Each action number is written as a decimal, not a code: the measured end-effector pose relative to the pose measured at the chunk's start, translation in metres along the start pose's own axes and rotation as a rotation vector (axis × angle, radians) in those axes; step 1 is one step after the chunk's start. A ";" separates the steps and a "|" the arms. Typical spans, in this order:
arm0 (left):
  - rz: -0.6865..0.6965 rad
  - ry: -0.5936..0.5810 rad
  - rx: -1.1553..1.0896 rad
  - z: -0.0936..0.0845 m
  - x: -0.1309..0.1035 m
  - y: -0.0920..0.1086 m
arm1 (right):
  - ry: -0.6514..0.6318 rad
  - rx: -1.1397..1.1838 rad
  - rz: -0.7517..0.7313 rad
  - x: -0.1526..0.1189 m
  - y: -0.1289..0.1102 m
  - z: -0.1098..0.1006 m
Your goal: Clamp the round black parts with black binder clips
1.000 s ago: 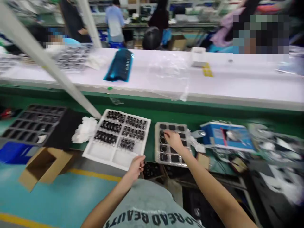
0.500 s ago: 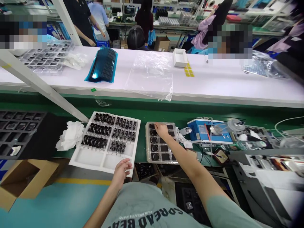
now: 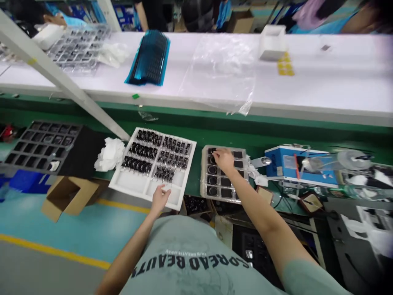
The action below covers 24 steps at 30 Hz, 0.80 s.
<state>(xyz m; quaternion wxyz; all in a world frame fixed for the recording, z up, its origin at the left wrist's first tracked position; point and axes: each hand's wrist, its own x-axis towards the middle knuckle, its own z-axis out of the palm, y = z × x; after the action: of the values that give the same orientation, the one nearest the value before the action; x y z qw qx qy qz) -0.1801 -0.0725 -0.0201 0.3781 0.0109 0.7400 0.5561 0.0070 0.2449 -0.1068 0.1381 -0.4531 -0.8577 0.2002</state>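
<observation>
My left hand [image 3: 160, 198] is over the near part of a white partitioned tray [image 3: 134, 180], thumb and forefinger apart, with nothing visible between them. Rows of small black parts with thin metal pins [image 3: 137, 164] stand in that tray; the shorter cluster [image 3: 165, 174] is just beyond my fingertips. To the right, my right hand [image 3: 224, 160] reaches over a clear plastic tray [image 3: 203, 174] with round and square dark pieces in its cells. Its fingertips are pinched together at the upper left cells, and whatever they hold is too small to make out.
Crumpled white tissue [image 3: 110, 154] lies left of the white tray. A blue device [image 3: 275, 165] and a glass-like bottle [image 3: 353, 159] are at the right. A raised white shelf [image 3: 215, 92] runs behind, with a slanting post [image 3: 76, 92] at the left.
The view has tilted down and turned left. My left hand has moved from the near edge of the white tray further in, closer to the black parts. My right hand stays at the clear tray.
</observation>
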 end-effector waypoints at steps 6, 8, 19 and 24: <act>0.256 0.016 0.020 0.006 0.033 0.010 | 0.127 0.032 0.081 -0.001 -0.029 -0.006; 0.396 -0.022 0.197 0.012 0.040 0.008 | 0.185 0.056 0.037 -0.012 -0.050 -0.012; 0.538 0.061 1.545 0.038 0.061 0.006 | 0.202 0.493 -0.130 -0.186 -0.120 0.044; 0.488 0.133 1.498 0.041 0.058 0.016 | 0.106 0.563 -0.008 -0.192 -0.108 0.014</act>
<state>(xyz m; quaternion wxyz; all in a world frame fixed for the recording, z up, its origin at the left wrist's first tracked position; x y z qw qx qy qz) -0.2048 -0.0075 -0.0423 0.0925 0.3915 0.9152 -0.0234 0.0285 0.0267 -0.0794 0.3037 -0.4033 -0.7618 0.4059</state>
